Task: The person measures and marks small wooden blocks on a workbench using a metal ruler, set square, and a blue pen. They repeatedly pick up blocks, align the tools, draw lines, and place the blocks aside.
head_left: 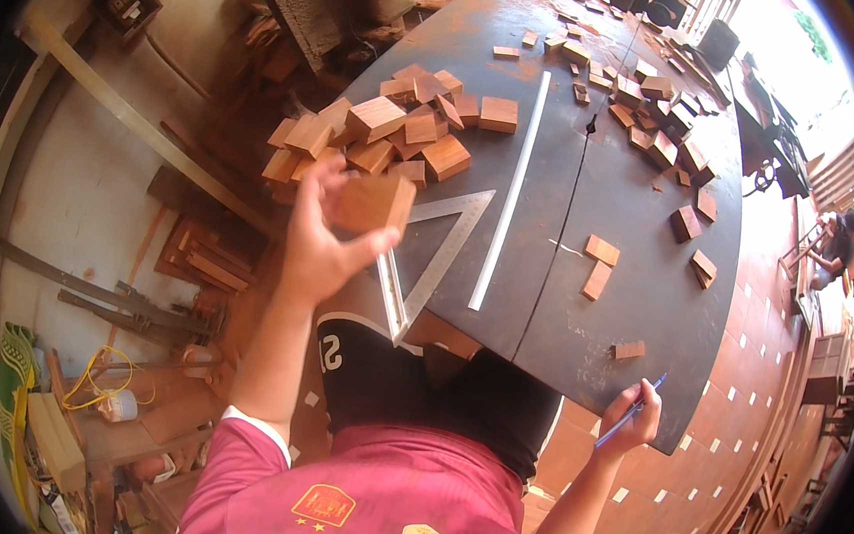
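My left hand [320,244] is raised over the near left corner of the dark worktable [543,316] and grips a square reddish wooden block [380,201]. Just beyond it lies a heap of similar wooden blocks [397,134]. Under the hand a metal set square [438,258] rests flat on the table. My right hand [631,419] hangs at the table's near right edge and holds a blue pen [628,413] with its tip pointing down-left.
A long metal ruler [511,188] lies beside the set square. Several loose blocks are scattered over the right and far parts of the table. Timber offcuts and planks lie on the floor at the left. Another person crouches far right [835,249].
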`<action>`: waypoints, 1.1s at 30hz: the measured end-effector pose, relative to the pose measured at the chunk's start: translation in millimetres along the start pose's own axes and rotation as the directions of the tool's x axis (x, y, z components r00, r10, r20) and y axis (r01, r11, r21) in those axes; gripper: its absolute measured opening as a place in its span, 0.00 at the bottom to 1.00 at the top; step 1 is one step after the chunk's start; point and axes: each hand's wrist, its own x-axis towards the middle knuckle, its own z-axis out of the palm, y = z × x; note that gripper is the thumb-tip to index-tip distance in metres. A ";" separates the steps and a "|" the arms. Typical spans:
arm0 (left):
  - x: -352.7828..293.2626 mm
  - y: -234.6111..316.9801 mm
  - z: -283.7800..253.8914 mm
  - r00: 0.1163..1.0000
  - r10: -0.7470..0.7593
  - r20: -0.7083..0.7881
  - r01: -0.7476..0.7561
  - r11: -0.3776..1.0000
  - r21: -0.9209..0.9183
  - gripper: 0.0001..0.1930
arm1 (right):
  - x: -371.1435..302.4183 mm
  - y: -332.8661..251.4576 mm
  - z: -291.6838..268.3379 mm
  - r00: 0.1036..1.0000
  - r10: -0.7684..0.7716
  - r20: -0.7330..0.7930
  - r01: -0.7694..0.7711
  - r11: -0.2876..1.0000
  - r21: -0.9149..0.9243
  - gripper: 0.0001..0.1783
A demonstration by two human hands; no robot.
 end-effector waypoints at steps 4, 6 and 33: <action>78.2 20.1 2.0 0.996 0.086 -0.019 -0.076 0.946 0.316 0.45 | 2.1 0.7 -1.5 1.000 -0.002 -0.014 0.003 1.000 0.015 0.08; 117.4 15.9 1.7 0.998 0.059 -0.036 -0.039 0.907 0.420 0.45 | 6.5 -0.4 -1.2 1.000 -0.023 -0.021 0.024 0.999 0.032 0.08; 343.6 -156.6 -29.7 0.783 -0.617 -0.076 0.421 0.436 0.796 0.38 | 19.3 1.1 -7.7 1.000 -0.004 -0.010 0.005 0.997 0.080 0.13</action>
